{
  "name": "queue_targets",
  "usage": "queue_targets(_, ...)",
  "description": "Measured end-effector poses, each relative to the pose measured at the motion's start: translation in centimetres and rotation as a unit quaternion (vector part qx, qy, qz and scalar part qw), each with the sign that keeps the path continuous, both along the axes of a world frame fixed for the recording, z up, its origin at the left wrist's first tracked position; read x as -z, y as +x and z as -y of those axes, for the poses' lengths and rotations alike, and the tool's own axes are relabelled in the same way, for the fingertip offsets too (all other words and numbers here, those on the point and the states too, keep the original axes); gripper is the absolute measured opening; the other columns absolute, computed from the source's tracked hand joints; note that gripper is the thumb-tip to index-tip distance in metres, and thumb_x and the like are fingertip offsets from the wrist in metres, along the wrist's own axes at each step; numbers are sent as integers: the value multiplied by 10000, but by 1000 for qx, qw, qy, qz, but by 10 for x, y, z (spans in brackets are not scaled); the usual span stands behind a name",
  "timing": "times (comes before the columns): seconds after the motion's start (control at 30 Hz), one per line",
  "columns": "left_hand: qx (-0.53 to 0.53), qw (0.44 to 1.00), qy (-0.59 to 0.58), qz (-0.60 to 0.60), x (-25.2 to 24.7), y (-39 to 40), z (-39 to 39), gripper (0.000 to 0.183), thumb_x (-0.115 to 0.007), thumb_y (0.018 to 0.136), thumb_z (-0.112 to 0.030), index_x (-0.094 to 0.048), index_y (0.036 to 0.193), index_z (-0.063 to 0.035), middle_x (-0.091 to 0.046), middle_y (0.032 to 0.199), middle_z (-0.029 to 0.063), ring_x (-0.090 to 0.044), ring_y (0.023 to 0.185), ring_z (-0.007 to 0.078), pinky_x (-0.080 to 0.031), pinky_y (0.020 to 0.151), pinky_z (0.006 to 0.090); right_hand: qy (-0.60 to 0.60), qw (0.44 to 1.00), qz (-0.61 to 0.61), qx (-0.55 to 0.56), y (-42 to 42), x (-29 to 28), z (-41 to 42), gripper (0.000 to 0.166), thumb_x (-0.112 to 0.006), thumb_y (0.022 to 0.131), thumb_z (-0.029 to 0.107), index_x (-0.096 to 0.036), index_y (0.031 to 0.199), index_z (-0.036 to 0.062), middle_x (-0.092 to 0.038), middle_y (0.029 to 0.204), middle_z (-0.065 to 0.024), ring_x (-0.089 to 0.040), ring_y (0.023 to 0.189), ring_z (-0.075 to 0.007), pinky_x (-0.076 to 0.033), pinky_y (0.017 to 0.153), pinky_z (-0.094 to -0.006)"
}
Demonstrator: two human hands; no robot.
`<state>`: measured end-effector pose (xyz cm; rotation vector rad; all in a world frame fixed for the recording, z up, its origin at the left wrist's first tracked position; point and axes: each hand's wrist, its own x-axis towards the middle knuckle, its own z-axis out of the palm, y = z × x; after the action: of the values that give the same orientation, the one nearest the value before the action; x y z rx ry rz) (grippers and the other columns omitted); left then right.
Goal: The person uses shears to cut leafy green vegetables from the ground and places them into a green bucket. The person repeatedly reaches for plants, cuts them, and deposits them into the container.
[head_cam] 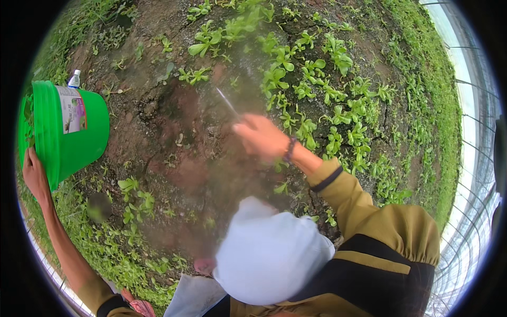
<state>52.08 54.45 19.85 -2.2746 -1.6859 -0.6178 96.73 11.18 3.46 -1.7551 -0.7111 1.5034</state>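
My right hand (pixel 263 136), with a dark beaded bracelet at the wrist, is closed around a thin knife-like tool (pixel 227 100). Its narrow, pale blade points up and left over bare soil (pixel 186 134); motion blurs it, and the handle is hidden in the fist. At the far left, my left hand (pixel 35 174) is at the rim of a green plastic bucket (pixel 89 134) lying tilted with its mouth to the left. Green leaves (pixel 29 119) show at the bucket's mouth, just above my left fingertips. Whether those fingers grip the leaves or the rim cannot be made out.
Leafy seedlings (pixel 277 77) grow to the right of the bare soil, more plants (pixel 134 202) at lower left. A white-capped bottle (pixel 74 79) stands behind the bucket. Pale blue cloth (pixel 273 253) covers the lower middle. Red patterned cloth (pixel 142 307) shows at the bottom. Greenhouse film (pixel 471 130) curves along the right.
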Motion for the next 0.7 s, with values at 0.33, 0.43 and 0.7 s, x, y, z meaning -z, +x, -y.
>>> queue_targets(0.33, 159, 985, 63, 19, 5, -15, 33, 224, -544, 924, -121, -685, 1079, -43, -713, 981, 107, -655, 810, 196, -510, 723, 299, -57, 931, 346, -104, 1, 17, -65, 452, -548, 804, 384, -568, 1134, 75, -671, 783, -216, -654, 745, -404, -510, 688, -484)
queue_targets(0.43, -7, 997, 11, -72, -3, 43, 55, 271, -521, 951, -245, -694, 1049, -61, -703, 1028, 136, -684, 895, 293, -529, 751, 375, -37, 949, 312, -29, 16, 40, -53, 433, -552, 856, 383, -541, 1127, 46, -669, 800, -222, -640, 728, -433, -501, 668, -492)
queue_targets(0.7, -94, 982, -75, -145, -67, 66, 79, 522, -500, 932, -442, -505, 1303, -75, -604, 1185, 246, -570, 1101, 421, -485, 862, 482, -4, 941, 338, -23, 16, 77, -54, 413, -587, 885, 341, -508, 1181, 65, -684, 836, -209, -667, 765, -408, -514, 679, -483)
